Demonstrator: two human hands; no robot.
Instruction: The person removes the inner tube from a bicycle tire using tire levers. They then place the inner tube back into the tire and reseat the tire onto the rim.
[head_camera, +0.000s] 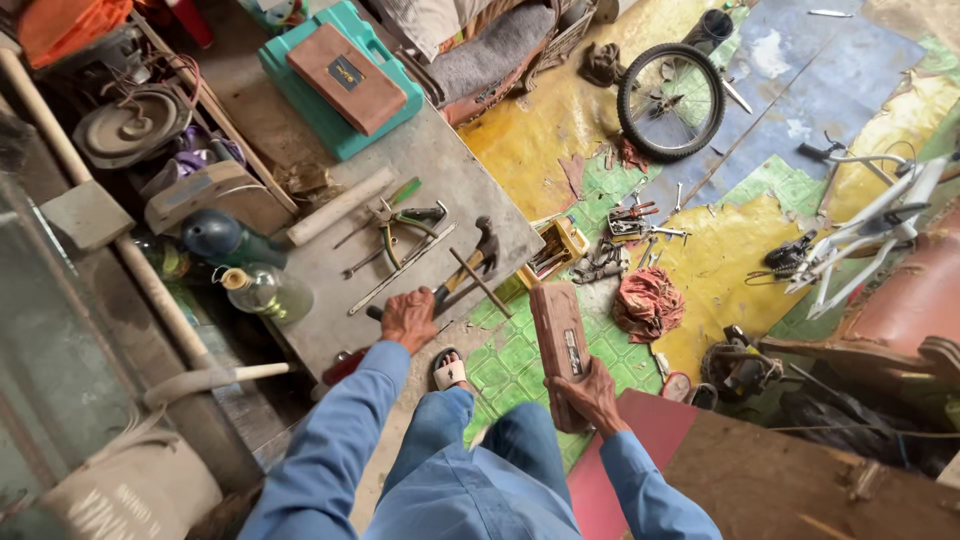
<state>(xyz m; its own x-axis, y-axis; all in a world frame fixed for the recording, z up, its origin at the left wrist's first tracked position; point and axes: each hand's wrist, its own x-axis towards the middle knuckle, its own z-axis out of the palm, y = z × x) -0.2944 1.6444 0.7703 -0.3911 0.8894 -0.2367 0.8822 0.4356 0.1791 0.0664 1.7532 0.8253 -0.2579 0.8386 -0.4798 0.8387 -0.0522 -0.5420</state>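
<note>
My left hand (408, 319) grips the dark handle of a claw hammer (478, 252) that lies on the grey workbench (440, 165). My right hand (592, 395) holds a flat brown tool case (558, 345) upright by its lower end, above the floor beside the bench. Both sleeves are light blue. My knees in blue trousers and a sandalled foot (449, 372) show below the hands.
On the bench lie pliers (402, 222), a wooden handle (340, 206), wrenches, and a brown case on a teal box (345, 78). A bicycle wheel (670, 101), a white bike frame (878, 225), a red rag (648, 303) and scattered tools cover the patterned floor.
</note>
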